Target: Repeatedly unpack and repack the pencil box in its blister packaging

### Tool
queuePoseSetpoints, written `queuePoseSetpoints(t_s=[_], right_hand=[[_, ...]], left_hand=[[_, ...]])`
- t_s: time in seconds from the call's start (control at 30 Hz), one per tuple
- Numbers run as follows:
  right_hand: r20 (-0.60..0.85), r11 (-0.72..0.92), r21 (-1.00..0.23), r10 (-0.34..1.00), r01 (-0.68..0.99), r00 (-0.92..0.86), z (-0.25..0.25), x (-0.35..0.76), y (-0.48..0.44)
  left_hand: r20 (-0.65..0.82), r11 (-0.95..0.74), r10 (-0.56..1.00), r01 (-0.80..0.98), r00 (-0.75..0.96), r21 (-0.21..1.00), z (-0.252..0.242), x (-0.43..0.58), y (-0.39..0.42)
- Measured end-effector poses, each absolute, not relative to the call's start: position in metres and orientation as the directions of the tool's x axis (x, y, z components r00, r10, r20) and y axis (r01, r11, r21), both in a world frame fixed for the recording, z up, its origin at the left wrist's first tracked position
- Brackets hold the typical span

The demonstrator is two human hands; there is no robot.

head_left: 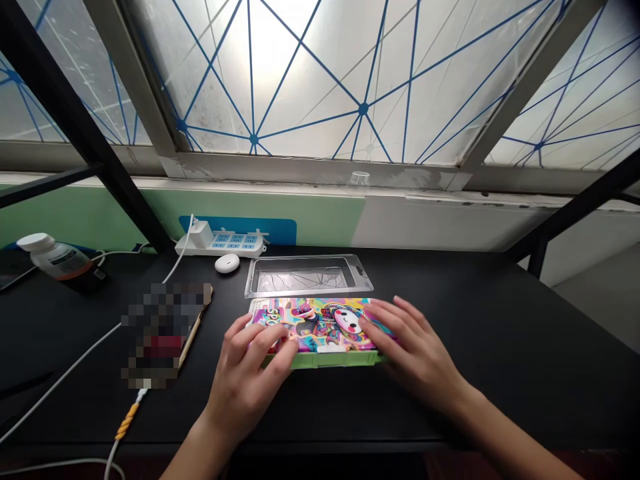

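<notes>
A colourful cartoon-printed box [320,327] with a green lower edge lies flat on the black desk [500,360]. My left hand [250,373] rests on its left end, fingers bent over the lid and front edge. My right hand [415,347] lies on its right end with fingers stretched out flat. Just behind the box sits a clear plastic tray [307,275].
A phone [163,330] with a white cable [75,363] lies left of the box. Behind are a white power strip [220,245], a small white oval case [227,263] and a bottle lying on its side [57,259]. A black frame post [85,127] rises at left.
</notes>
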State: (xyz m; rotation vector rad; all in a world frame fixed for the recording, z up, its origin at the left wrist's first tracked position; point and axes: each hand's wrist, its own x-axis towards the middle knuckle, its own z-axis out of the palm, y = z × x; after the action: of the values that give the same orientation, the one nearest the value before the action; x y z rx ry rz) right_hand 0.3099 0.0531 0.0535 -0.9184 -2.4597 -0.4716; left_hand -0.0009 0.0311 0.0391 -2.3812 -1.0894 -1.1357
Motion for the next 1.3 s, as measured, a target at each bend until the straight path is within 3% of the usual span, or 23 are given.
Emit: queuePoseSetpoints(t_s=[0.07,0.17,0.3,0.43,0.63,0.83,0.93,1.13,1.3], right_hand=[[0.527,0.736,0.119,0.522,0.666,-0.671,0.040,0.308,0.050],[0.493,0.732,0.027,0.582,0.680,-0.646,0.026,0.305,0.052],[0.383,0.686,-0.162,0.706,0.709,-0.596,0.019,0.306,0.055],[0.347,0.611,-0.312,0.786,0.727,-0.512,0.020,0.314,0.055],[0.355,0.629,-0.407,0.777,0.662,-0.520,0.044,0.321,0.070],[0.372,0.348,-0.640,0.920,0.684,-0.121,0.051,0.313,0.111],[0.407,0.337,-0.620,0.910,0.708,-0.076,0.042,0.310,0.123],[0.492,0.484,-0.454,0.836,0.748,-0.242,0.038,0.326,0.099],[0.440,0.587,-0.467,0.803,0.661,-0.402,0.031,0.331,0.059]], left_hand=[[0.665,-0.629,0.638,0.761,0.387,0.159,0.029,-0.007,0.031],[0.446,-0.506,0.836,0.765,0.321,0.398,0.018,-0.015,0.035],[0.251,-0.337,0.940,0.748,0.231,0.572,0.011,-0.019,0.038],[0.214,-0.272,0.961,0.705,0.173,0.655,0.009,-0.020,0.039],[0.174,-0.186,0.981,0.703,0.089,0.687,0.007,-0.020,0.037],[0.119,-0.162,0.987,0.696,0.111,0.699,0.014,-0.016,0.033],[0.090,-0.139,0.990,0.709,0.107,0.692,0.017,-0.016,0.031],[0.111,-0.153,0.988,0.705,0.105,0.693,0.014,-0.017,0.033],[0.119,-0.129,0.991,0.717,0.064,0.685,0.010,-0.019,0.037]])
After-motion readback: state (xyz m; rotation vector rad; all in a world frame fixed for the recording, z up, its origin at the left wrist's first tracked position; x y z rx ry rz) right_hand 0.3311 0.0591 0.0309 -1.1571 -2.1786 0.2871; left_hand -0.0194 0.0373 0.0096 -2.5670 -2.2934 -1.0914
